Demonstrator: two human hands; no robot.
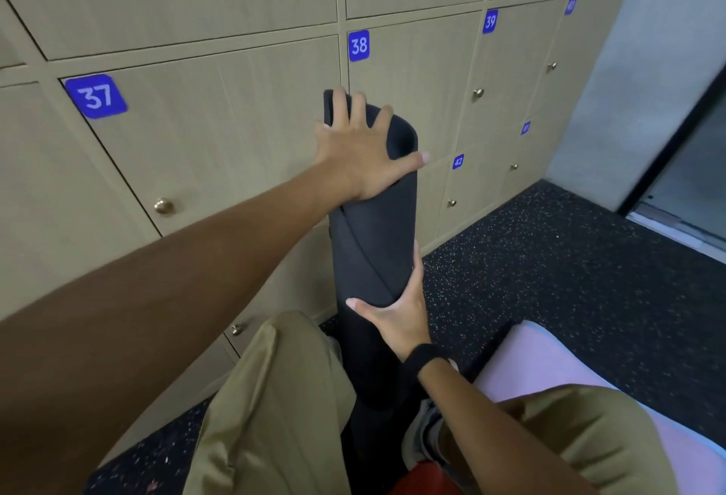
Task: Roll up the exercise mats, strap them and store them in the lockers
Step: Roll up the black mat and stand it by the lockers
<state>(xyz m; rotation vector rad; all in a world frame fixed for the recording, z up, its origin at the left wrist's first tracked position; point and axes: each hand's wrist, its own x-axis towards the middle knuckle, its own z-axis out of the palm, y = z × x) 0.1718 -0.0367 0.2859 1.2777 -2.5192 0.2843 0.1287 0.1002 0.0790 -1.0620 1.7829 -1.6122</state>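
Note:
A black rolled exercise mat point(373, 243) stands upright on the floor between my knees, in front of the wooden lockers point(220, 129). My left hand point(361, 148) lies flat with spread fingers on the mat's upper end. My right hand point(396, 317) grips the roll around its middle, thumb across the front, a black band on the wrist. The outer flap of the mat runs diagonally down the roll. No strap shows on it.
Closed locker doors numbered 37 point(96, 95), 38 point(358, 45), 39 point(490, 21) and 42 point(458, 161) with brass knobs fill the wall. A pink mat point(550, 361) lies on the speckled black floor point(550, 259) at right. A glass door point(691, 180) stands far right.

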